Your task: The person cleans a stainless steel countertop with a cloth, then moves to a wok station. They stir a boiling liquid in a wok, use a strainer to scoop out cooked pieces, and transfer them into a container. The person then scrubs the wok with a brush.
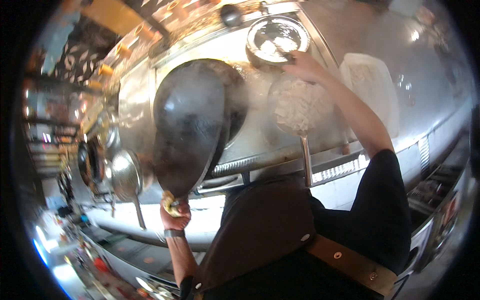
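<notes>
My left hand [175,214] is closed around the handle end of a large dark wok [189,123], with a yellowish cloth between palm and metal. The wok is steeply tilted over the range, its dark underside towards me, and steam drifts across it. At the upper right, my right hand [302,66] grips a dark handle at the rim of a round shiny metal pot [277,39]; what that handle belongs to is unclear. Below that hand, a long-handled strainer [306,161] holds pale, flat food pieces [300,107], blurred by steam.
A whitish plastic tub [388,93] with pale food stands right of the strainer. Another metal strainer [127,172] and a dark pan [87,163] are at the left. A small dark bowl [230,15] lies behind the range. The steel range edge [262,157] runs before me.
</notes>
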